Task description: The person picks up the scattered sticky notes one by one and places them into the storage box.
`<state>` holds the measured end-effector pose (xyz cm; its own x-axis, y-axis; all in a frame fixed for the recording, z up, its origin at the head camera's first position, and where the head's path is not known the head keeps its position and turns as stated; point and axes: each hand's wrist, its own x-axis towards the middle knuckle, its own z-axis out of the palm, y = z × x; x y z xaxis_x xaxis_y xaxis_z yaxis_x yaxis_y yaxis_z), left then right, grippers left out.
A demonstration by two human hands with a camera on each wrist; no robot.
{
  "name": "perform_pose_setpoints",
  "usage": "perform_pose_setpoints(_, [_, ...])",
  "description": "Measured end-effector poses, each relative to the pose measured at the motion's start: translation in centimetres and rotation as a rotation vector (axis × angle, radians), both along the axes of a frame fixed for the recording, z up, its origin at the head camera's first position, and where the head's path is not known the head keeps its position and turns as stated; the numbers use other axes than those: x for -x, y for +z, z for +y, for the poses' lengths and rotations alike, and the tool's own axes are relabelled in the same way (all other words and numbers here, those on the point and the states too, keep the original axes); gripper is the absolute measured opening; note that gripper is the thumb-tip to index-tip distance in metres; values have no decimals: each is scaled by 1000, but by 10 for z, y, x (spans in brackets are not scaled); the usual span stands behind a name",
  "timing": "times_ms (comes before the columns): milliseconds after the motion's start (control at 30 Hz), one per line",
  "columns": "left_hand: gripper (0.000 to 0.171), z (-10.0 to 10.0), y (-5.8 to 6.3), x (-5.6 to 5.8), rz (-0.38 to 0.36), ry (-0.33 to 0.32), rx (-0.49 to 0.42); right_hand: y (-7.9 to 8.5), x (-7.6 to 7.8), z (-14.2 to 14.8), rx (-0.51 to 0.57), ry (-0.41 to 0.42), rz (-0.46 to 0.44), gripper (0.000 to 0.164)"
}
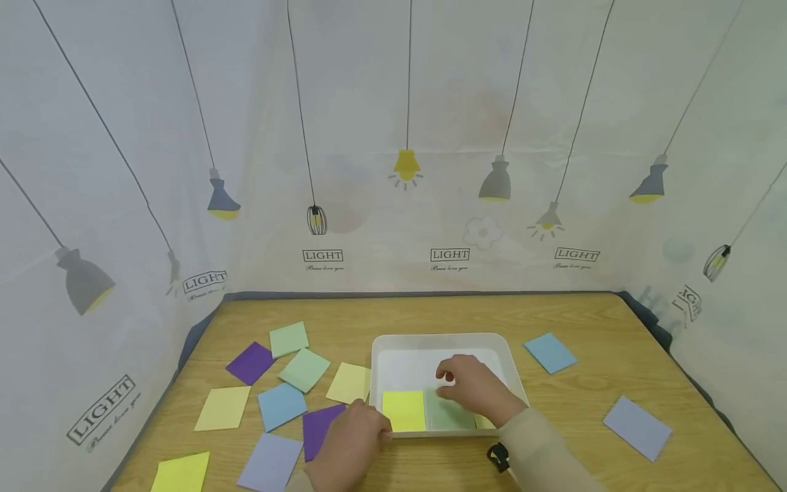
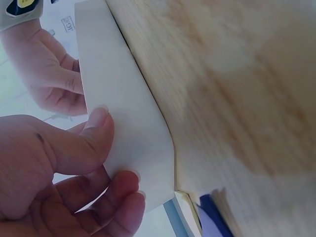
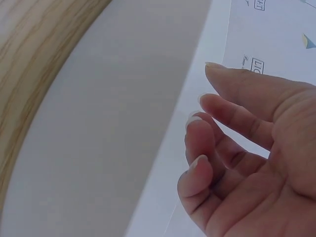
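Head view: one white tray (image 1: 406,361), on the wooden table (image 1: 565,318); inside, along its near wall, a bright yellow square (image 1: 403,411), a green square (image 1: 453,412) beside it, and a pale yellow sliver mostly hidden at the right; left hand (image 1: 353,441) at the near left corner; right hand (image 1: 478,388) above the green square, nothing visible in its fingers; nine loose squares left of the tray, two right, a blue square (image 1: 550,353) and a lilac square (image 1: 637,428); risk: a tug by the left hand could slide the tray's contents out of line; a pale yellow square (image 1: 349,383) meeting the left wall could be trapped or shoved; the left forearm could drag the purple square (image 1: 321,425); wall cloth (image 1: 369,82), printed "LIGHT" in boxes, small script beneath, "love you" just readable; no writing seen on the squares.

Left wrist view: left thumb and curled fingers grasping the tray wall; loosening there could let the tray skid if bumped; one boxed print, too small to read surely.

Right wrist view: fingers loosely bent, grip released; boxed lettering, partly covered, "LI" legible.
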<state>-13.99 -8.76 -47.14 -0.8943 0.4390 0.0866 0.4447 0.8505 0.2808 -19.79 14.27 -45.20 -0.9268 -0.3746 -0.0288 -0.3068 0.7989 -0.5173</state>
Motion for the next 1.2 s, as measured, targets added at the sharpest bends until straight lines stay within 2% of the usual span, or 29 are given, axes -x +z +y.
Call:
perform_pose_setpoints(233, [7,-1,-3,1,43,-24,-26,-1,-3,17,20,-42,-2,21])
perform_pose_setpoints(467, [8,0,-2,2,49,-22,-15,-5,-2,31,27,-70,34,18])
perform_pose_setpoints(733, [7,1,-3,0,58,-27,-6,-5,-7,48,69,-99,-1,18])
perform_pose_setpoints(933, [7,0,-5,1,62,-25,-8,-4,-12,60,56,-137,-14,18])
perform_pose_setpoints(1200, [6,0,-6,2,65,-28,-14,-9,-15,74,67,-171,44,15])
